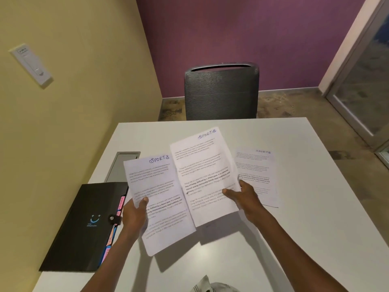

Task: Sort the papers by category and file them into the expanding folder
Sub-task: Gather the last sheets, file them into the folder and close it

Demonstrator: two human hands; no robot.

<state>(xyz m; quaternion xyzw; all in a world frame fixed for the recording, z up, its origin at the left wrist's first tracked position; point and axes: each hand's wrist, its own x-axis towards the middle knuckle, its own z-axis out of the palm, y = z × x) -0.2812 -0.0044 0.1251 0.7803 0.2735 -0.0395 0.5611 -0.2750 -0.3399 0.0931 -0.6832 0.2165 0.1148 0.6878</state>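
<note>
My left hand (134,216) pinches the left edge of a printed sheet (160,199) headed "SPORTS", held above the white table (315,207). My right hand (242,197) pinches the right edge of a second "SPORTS" sheet (202,171), which overlaps the first one. A third "SPORTS" sheet (256,175) lies flat on the table behind my right hand. The black expanding folder (84,226) lies shut at the table's left, its strap snapped and coloured tabs showing along its right side.
A dark mesh chair (221,91) stands at the table's far edge. A grey cable hatch (122,165) is set into the table beyond the folder. A yellow wall runs along the left; a glass door is at the right.
</note>
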